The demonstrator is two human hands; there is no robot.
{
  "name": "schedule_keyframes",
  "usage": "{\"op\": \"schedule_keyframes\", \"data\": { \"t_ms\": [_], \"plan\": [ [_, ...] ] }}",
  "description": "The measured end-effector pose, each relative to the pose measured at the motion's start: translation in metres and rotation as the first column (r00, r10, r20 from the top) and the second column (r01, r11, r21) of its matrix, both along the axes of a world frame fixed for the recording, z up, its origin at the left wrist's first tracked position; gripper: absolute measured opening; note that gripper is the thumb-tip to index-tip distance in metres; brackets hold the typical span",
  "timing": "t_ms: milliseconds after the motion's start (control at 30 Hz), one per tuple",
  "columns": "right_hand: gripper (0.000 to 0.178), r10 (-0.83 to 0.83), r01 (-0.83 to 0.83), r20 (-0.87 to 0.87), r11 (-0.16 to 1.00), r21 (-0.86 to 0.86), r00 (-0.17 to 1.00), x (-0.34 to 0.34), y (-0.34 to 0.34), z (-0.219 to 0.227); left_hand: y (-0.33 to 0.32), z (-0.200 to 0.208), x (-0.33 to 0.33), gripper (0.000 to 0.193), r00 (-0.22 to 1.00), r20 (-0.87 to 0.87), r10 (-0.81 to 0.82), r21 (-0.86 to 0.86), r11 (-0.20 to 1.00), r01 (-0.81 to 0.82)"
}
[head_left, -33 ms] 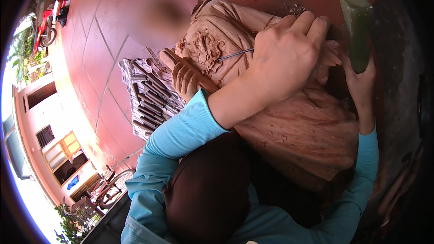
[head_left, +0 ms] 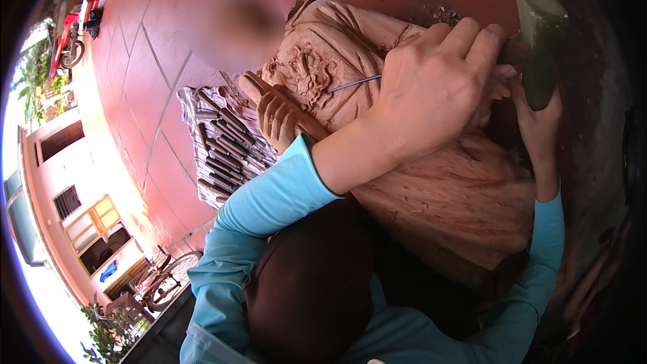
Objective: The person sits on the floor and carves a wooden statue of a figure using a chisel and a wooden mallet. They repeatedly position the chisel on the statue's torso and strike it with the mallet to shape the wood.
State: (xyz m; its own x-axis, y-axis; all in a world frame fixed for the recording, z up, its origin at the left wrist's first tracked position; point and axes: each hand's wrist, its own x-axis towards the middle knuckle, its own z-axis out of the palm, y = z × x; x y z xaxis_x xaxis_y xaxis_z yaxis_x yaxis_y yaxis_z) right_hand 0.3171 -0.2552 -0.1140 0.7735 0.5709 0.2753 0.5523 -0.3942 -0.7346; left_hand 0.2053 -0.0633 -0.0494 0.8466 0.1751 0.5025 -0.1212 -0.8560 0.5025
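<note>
Reading the view as a clock face, the carved wooden figure sprawls from twelve round to four, and the raised, swirling relief on its front lies near twelve. The step in hand looks like fine chisel work there. The left hand, at two o'clock, is closed in a fist around the handle of a chisel, whose thin steel blade points to nine and ends at the relief's right-hand edge — whether the tip has bitten into the wood is too small to tell. The right hand, near three, grips the lower end of a green block that seems to serve as a mallet. The block stands right by the handle's butt; touching or just short of it, I cannot say.

The next move, I judge, calls for a light, square tap — the left fist keeping the blade low and steady, since a slip could nick the curls. Small chips lie at one o'clock. At nine, more hand tools rest in rows on a striped cloth spread over the red tiled floor.
</note>
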Motion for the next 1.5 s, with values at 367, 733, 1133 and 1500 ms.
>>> {"op": "schedule_keyframes", "data": {
  "t_ms": [367,733,1133,1500],
  "plan": [
    [0.027,-0.031,0.030,-0.169,1.000,-0.008,0.985,0.000,-0.007,0.000,-0.001,0.009,0.005,0.027,0.996,0.053,0.076,-0.063,0.995,-0.072],
    [0.018,-0.052,0.067,-0.171,0.994,0.085,0.984,-0.003,0.002,0.006,0.014,0.010,0.009,0.026,0.971,0.198,0.138,-0.197,0.975,-0.099],
    [0.032,-0.124,0.139,-0.178,0.987,0.077,0.976,0.004,0.017,0.070,0.014,0.021,0.001,0.026,0.947,0.250,0.201,-0.379,0.921,-0.096],
    [0.038,-0.142,0.162,-0.250,0.985,0.061,0.958,0.000,0.030,0.111,0.019,0.015,0.009,0.024,0.959,0.100,0.266,-0.438,0.877,-0.197]
  ]
}}
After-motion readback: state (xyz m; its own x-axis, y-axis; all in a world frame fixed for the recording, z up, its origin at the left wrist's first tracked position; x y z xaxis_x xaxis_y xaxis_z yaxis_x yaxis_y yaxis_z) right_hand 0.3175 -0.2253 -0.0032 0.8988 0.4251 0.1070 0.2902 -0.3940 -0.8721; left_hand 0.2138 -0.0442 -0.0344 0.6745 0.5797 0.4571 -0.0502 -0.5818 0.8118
